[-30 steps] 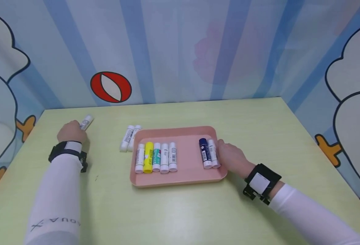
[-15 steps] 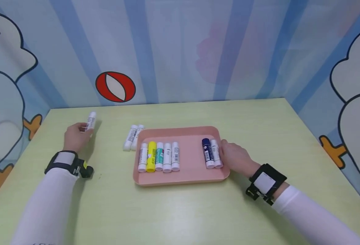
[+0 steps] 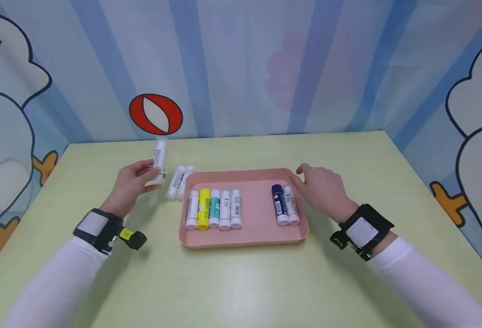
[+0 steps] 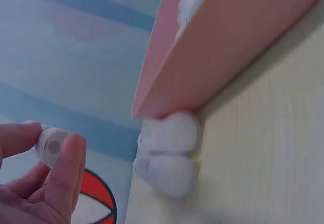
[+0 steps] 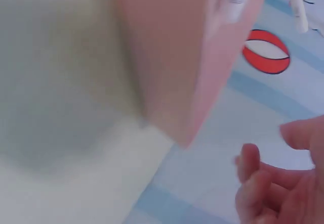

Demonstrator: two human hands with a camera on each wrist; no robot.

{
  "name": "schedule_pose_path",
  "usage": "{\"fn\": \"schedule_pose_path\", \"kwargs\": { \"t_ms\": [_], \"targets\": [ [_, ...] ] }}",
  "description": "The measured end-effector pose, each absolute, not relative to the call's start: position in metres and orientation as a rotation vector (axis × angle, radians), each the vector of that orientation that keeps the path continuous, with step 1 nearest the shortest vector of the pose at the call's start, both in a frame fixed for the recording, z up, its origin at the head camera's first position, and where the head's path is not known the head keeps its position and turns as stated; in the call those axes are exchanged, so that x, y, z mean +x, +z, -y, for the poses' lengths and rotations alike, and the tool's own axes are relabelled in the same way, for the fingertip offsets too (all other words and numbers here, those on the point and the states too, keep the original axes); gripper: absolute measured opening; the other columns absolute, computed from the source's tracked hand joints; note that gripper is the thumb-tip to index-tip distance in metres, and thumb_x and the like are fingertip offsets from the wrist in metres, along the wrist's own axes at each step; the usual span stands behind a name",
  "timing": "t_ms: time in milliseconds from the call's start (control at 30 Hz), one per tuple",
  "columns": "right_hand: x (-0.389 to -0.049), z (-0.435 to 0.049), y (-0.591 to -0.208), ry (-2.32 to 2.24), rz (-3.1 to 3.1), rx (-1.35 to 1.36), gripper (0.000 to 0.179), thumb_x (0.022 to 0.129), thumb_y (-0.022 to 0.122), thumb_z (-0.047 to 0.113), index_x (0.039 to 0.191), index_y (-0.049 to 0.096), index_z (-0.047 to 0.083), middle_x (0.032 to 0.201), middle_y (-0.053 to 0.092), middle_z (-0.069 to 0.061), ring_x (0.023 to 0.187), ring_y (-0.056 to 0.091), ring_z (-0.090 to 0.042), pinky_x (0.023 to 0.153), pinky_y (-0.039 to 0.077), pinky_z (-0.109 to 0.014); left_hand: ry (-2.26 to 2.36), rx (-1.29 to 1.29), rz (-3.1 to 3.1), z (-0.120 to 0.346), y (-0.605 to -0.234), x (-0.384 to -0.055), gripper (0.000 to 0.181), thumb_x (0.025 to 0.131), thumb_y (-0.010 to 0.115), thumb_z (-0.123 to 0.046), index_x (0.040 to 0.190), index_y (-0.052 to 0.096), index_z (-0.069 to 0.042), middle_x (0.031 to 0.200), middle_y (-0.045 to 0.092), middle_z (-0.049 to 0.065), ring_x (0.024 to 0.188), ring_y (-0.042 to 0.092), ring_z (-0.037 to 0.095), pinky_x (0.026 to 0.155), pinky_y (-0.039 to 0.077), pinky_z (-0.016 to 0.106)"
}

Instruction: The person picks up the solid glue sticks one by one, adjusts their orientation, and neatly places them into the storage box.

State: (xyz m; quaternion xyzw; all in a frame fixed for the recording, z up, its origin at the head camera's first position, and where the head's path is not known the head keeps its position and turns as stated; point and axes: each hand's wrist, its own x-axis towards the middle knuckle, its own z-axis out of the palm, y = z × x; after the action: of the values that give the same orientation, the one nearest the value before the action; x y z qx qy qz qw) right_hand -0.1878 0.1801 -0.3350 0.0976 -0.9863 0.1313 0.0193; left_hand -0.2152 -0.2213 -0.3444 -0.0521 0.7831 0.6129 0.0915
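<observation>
My left hand [image 3: 129, 184] pinches a white glue stick [image 3: 160, 152] upright above the table, left of the pink tray [image 3: 253, 207]. In the left wrist view its round end [image 4: 52, 145] faces the camera between thumb and fingers. Two white glue sticks [image 3: 176, 183] lie side by side against the tray's left end. Inside the tray, a row of several glue sticks includes a yellow one [image 3: 203, 208] and a green-labelled one [image 3: 214, 207]. A dark blue one [image 3: 279, 205] and a white one [image 3: 291, 205] lie at its right. My right hand [image 3: 324, 189] holds nothing, fingers loosely bent, by the tray's right rim.
The pale green table [image 3: 241, 282] ends at a blue striped backdrop [image 3: 241, 68] along its back edge. A red and white ball [image 3: 156, 114] and white cartoon figures are printed on the backdrop.
My left hand has lifted the white glue stick off the far left of the table, turned it upright and brought it right. My right hand has come away from the tray's right side.
</observation>
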Motion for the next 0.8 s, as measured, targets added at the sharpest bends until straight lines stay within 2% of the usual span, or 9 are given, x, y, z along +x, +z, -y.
{"fn": "schedule_pose_path", "kwargs": {
  "t_ms": [67, 167, 267, 367, 567, 700, 800],
  "targets": [
    [-0.187, -0.172, -0.328, 0.513, 3.011, 0.333, 0.038, 0.092, 0.047, 0.036, 0.113, 0.054, 0.005, 0.069, 0.056, -0.003, 0.055, 0.05, -0.017, 0.045, 0.038, -0.03, 1.81, -0.104, -2.315, 0.206, -0.34, -0.21, 0.064, 0.088, 0.055, -0.033, 0.139, 0.029, -0.005, 0.129, 0.04, 0.016, 0.109, 0.046, 0.026, 0.082, 0.046, 0.031],
    [-0.186, -0.159, -0.319, 0.768, 2.97, 0.399, 0.041, 0.092, 0.047, 0.036, 0.122, 0.048, 0.008, 0.092, 0.058, -0.005, 0.072, 0.054, -0.017, 0.058, 0.044, -0.032, 1.815, -0.025, -2.258, 0.183, -0.336, -0.202, 0.06, 0.088, 0.057, -0.029, 0.137, 0.032, -0.006, 0.126, 0.043, 0.015, 0.107, 0.045, 0.025, 0.081, 0.046, 0.032],
    [-0.184, -0.146, -0.315, 1.082, 2.928, 0.508, 0.047, 0.092, 0.047, 0.037, 0.13, 0.039, 0.01, 0.112, 0.053, -0.008, 0.094, 0.053, -0.019, 0.076, 0.045, -0.035, 1.829, 0.062, -2.18, 0.162, -0.334, -0.193, 0.056, 0.088, 0.057, -0.024, 0.136, 0.035, -0.005, 0.123, 0.045, 0.014, 0.106, 0.047, 0.027, 0.08, 0.047, 0.034],
    [-0.181, -0.135, -0.315, 1.334, 2.865, 0.61, 0.052, 0.092, 0.046, 0.037, 0.135, 0.032, 0.01, 0.121, 0.048, -0.011, 0.107, 0.049, -0.023, 0.085, 0.042, -0.039, 1.827, 0.148, -2.126, 0.144, -0.332, -0.184, 0.051, 0.088, 0.057, -0.021, 0.133, 0.039, -0.005, 0.12, 0.046, 0.014, 0.104, 0.049, 0.028, 0.079, 0.047, 0.037],
    [-0.177, -0.117, -0.32, 1.743, 2.705, 0.686, 0.048, 0.093, 0.047, 0.028, 0.135, 0.03, 0.01, 0.122, 0.049, -0.013, 0.106, 0.052, -0.025, 0.081, 0.045, -0.042, 1.788, 0.305, -2.08, 0.117, -0.334, -0.167, 0.041, 0.088, 0.058, -0.018, 0.126, 0.048, -0.008, 0.116, 0.05, 0.011, 0.101, 0.051, 0.026, 0.077, 0.048, 0.039],
    [-0.175, -0.11, -0.322, 1.964, 2.587, 0.654, 0.044, 0.093, 0.048, 0.023, 0.132, 0.033, 0.008, 0.113, 0.054, -0.014, 0.099, 0.055, -0.029, 0.077, 0.046, -0.046, 1.808, 0.367, -2.039, 0.103, -0.337, -0.159, 0.039, 0.086, 0.059, -0.013, 0.123, 0.051, -0.004, 0.112, 0.055, 0.012, 0.096, 0.054, 0.026, 0.073, 0.049, 0.041],
    [-0.173, -0.108, -0.323, 2.008, 2.536, 0.631, 0.04, 0.092, 0.05, 0.021, 0.128, 0.039, 0.007, 0.105, 0.057, -0.013, 0.091, 0.057, -0.027, 0.073, 0.048, -0.042, 1.822, 0.356, -1.998, 0.096, -0.338, -0.154, 0.04, 0.086, 0.06, -0.012, 0.123, 0.05, -0.003, 0.111, 0.055, 0.012, 0.095, 0.055, 0.025, 0.073, 0.049, 0.042]
  ]
}}
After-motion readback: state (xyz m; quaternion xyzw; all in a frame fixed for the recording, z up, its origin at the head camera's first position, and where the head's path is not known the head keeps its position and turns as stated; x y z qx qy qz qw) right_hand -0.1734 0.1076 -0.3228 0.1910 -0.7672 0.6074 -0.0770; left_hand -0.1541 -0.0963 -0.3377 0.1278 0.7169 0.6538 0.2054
